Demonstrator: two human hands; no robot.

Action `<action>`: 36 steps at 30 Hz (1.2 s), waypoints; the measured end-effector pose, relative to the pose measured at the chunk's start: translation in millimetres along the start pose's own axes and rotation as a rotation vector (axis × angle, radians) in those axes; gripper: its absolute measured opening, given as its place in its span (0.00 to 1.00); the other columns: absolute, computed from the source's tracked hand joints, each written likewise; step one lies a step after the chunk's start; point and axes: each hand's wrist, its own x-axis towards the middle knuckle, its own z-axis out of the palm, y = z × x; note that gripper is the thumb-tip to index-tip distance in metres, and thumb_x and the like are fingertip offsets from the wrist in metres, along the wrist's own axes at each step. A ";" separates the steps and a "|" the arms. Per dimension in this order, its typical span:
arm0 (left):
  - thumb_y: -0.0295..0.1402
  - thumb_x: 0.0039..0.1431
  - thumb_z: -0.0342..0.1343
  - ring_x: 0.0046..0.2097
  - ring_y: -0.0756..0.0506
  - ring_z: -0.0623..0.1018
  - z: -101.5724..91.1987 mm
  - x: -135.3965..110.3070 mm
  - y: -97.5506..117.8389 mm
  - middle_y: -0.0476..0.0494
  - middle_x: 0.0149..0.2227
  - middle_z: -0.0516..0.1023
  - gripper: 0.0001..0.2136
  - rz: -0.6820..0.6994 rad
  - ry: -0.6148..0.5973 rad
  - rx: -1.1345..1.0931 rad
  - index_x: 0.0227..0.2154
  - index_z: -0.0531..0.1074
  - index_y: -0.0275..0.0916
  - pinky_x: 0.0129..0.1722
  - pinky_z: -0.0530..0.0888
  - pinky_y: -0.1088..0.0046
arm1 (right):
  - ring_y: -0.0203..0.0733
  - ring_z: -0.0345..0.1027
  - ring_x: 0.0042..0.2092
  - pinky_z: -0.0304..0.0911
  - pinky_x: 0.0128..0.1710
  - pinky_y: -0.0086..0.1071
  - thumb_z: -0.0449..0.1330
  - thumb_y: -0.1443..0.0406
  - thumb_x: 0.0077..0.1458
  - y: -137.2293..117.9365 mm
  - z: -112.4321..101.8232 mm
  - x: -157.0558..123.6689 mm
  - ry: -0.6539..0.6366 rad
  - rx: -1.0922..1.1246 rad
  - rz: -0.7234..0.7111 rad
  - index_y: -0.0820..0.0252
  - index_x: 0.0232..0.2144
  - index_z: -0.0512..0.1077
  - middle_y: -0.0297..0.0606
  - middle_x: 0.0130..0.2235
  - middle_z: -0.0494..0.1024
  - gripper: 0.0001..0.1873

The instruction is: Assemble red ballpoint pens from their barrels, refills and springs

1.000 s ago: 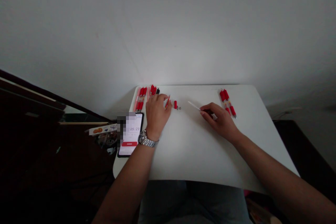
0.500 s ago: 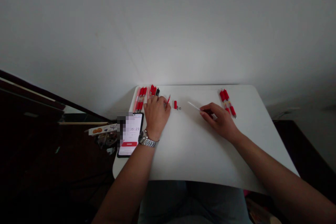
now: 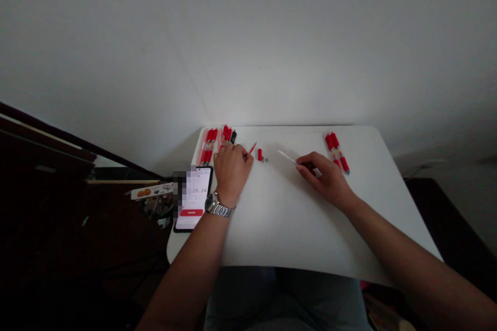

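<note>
My left hand (image 3: 233,168), with a metal watch on its wrist, rests on the left side of the table, fingers closed on a thin red pen refill (image 3: 253,148) that points up and right. Over the middle of the table my right hand (image 3: 320,176) pinches a slim clear pen tube (image 3: 286,155), its free end aimed left. Between the hands lie a short red pen grip (image 3: 260,154) and some tiny metal pen parts (image 3: 265,160). The hidden fingertips of my left hand keep the lower end of the refill out of sight.
Several red pens (image 3: 209,146) and a black-tipped piece (image 3: 233,137) lie at the table's back left. Two red pens (image 3: 337,152) lie right of my right hand. A phone (image 3: 194,201) showing a timer sits at the left edge. A wall rises behind the white table (image 3: 295,232).
The red refill in my left hand has tilted further to the right. My right hand and the clear tube have hardly moved.
</note>
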 end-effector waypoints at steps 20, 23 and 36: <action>0.28 0.57 0.59 0.37 0.45 0.74 7.5 3.6 0.6 0.47 0.32 0.75 0.02 0.037 0.193 -0.411 0.31 0.71 0.39 0.40 0.69 0.67 | 0.41 0.72 0.33 0.68 0.32 0.35 0.58 0.57 0.67 1.1 0.2 -0.4 0.007 -0.004 -0.007 0.57 0.41 0.73 0.39 0.34 0.76 0.10; 0.26 0.57 0.59 0.33 0.48 0.70 12.4 5.1 1.4 0.49 0.30 0.71 0.04 0.060 0.216 -0.603 0.31 0.69 0.40 0.36 0.67 0.69 | 0.41 0.72 0.34 0.68 0.32 0.35 0.57 0.56 0.68 2.8 0.7 -0.9 0.006 -0.007 -0.011 0.57 0.41 0.74 0.40 0.35 0.76 0.11; 0.33 0.61 0.61 0.29 0.52 0.74 24.5 3.1 13.5 0.49 0.33 0.79 0.07 -0.140 -0.022 -1.629 0.33 0.68 0.41 0.29 0.69 0.76 | 0.41 0.72 0.33 0.69 0.32 0.35 0.57 0.56 0.68 3.1 -0.1 -1.4 -0.004 -0.021 -0.025 0.57 0.42 0.74 0.39 0.34 0.76 0.12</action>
